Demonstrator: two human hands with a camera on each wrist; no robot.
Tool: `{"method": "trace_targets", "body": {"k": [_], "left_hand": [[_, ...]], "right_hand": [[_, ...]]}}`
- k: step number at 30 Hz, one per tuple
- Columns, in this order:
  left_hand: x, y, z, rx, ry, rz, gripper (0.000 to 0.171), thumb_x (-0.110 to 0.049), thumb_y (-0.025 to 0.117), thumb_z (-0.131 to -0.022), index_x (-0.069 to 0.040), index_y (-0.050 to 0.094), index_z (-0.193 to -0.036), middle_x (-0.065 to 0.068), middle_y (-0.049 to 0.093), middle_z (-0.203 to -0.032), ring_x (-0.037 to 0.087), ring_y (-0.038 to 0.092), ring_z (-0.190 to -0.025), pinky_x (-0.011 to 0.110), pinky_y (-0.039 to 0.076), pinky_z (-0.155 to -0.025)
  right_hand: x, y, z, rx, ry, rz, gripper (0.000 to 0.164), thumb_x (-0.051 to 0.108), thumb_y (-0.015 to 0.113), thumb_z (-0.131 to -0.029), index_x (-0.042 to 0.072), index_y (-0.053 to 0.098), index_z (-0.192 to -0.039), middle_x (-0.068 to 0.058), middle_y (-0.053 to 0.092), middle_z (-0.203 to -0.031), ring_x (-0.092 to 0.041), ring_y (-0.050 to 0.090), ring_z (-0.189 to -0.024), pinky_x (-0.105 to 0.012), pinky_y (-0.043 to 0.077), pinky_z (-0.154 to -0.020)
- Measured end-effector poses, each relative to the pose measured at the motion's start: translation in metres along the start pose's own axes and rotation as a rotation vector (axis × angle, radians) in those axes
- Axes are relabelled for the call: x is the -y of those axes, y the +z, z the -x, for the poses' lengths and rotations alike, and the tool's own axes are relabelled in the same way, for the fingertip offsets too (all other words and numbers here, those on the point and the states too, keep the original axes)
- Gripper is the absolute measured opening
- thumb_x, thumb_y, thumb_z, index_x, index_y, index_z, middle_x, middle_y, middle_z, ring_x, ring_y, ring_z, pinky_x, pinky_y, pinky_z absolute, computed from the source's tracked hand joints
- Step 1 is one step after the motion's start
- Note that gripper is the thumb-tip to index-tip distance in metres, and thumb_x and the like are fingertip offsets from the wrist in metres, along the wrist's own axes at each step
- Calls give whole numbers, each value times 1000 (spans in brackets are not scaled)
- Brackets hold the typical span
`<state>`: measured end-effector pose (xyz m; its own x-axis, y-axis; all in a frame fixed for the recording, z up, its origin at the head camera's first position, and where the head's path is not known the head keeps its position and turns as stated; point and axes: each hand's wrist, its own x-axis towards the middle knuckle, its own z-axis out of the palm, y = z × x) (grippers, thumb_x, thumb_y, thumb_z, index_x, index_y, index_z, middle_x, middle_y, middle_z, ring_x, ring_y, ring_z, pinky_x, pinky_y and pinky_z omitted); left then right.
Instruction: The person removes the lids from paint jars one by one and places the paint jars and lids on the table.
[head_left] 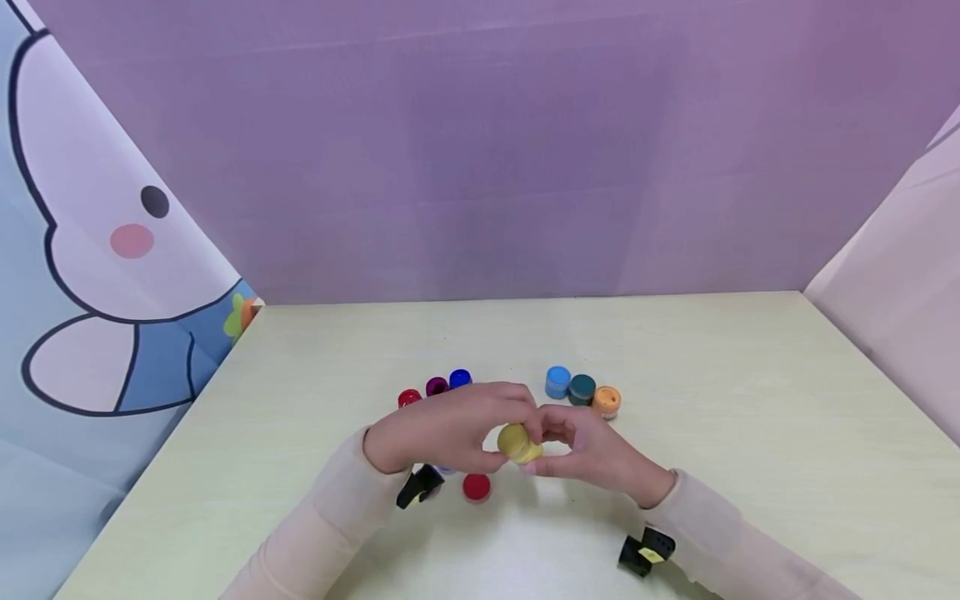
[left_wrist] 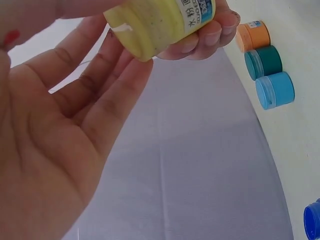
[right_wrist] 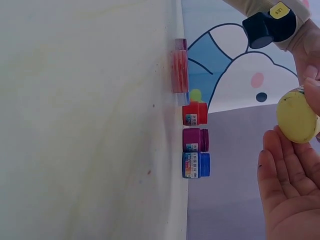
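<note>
A small yellow paint jar [head_left: 519,443] is held between both hands above the table. In the head view, my left hand [head_left: 476,423] grips its left end with thumb and fingers. From the other side, my right hand [head_left: 592,446] pinches the jar between thumb and fingers. The left wrist view shows the yellow jar [left_wrist: 160,25] tilted, with a printed label near the right hand's fingertips [left_wrist: 212,36]. In the right wrist view, a round yellow end of the jar [right_wrist: 296,117] faces the camera, above the right hand's outstretched fingers.
Light blue [head_left: 557,382], dark green [head_left: 582,389] and orange [head_left: 607,402] jars stand behind the right hand. Red [right_wrist: 195,114], purple [right_wrist: 195,140] and blue [right_wrist: 196,165] jars, apparently lidless, stand behind the left. A red lid [head_left: 476,487] lies in front.
</note>
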<state>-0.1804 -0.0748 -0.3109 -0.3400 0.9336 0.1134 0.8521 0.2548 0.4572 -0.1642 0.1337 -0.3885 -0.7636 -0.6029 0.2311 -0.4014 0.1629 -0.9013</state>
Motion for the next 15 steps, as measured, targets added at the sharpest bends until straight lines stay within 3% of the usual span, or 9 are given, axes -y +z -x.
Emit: {"method": "trace_targets", "body": {"k": [7, 15], "left_hand": [[1, 0, 0, -33, -45, 0, 23, -8, 69, -76, -15, 59, -96, -8, 51, -94, 3, 48, -85, 13, 42, -74], [-3, 2, -2, -90, -217, 48, 21, -14, 71, -76, -17, 63, -95, -11, 54, -88, 3, 50, -79, 15, 44, -70]], "right_hand": [[-4, 0, -1, -4, -27, 0, 26, 15, 70, -79, 12, 58, -101, -2, 60, -99, -19, 57, -90, -36, 46, -84], [-4, 1, -1, -29, -4, 12, 31, 18, 72, -77, 14, 59, -106, 1, 61, -100, -18, 57, -90, -38, 45, -84]]}}
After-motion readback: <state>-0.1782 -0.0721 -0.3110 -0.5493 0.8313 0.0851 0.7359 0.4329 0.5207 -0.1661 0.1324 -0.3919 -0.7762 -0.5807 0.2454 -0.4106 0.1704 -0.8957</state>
